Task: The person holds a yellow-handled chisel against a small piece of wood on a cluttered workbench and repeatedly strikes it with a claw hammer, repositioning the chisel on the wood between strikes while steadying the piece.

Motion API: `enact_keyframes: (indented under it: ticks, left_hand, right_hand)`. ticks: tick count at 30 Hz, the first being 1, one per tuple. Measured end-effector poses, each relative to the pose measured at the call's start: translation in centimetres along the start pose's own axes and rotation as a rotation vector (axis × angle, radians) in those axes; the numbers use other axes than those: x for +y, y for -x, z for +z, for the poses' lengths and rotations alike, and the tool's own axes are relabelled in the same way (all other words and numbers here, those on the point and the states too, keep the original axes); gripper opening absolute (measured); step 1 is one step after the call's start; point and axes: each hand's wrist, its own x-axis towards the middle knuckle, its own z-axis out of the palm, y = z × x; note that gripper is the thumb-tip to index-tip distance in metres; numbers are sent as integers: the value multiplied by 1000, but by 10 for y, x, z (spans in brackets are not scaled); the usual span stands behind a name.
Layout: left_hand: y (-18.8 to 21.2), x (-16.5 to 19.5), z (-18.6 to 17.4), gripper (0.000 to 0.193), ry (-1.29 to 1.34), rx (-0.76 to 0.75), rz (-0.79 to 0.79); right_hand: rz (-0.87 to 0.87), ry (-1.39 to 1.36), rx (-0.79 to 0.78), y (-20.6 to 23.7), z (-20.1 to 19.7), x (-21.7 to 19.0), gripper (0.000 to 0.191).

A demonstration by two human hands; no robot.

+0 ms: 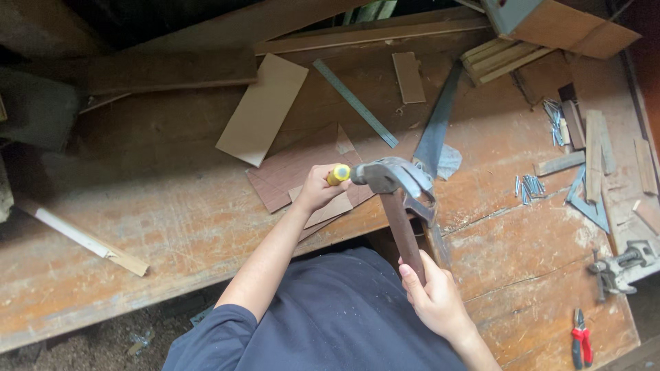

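While the right hand (434, 297) grips the hammer (399, 189) by its brown wooden handle, fingers closed, the steel head hangs above the worn desk (172, 227). The left hand (317, 187) pinches a yellow-handled tool (338, 174) against the head.

No packages, labels, signs or screens in view.

Woodworking workshop; worn workbench (172, 227); wood offcuts (261, 110); nails (529, 187); pliers (581, 339)
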Motion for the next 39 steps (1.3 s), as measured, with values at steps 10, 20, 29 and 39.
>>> enact_keyframes:
  ticks: [10, 20, 29, 39]
  left_hand:
    - [2, 6, 2, 26, -40, 16, -101]
    - [-1, 1, 0, 25, 47, 23, -11]
    - [-1, 5, -2, 15, 12, 19, -38]
    - [-3, 7, -1, 18, -79, -37, -63]
  right_hand:
    - [-488, -519, 222, 55, -51, 2, 68]
    - [-417, 262, 91, -3, -21, 0, 26]
    - [43, 99, 3, -18, -9, 5, 26]
    - [-138, -192, 86, -4, -51, -16, 33]
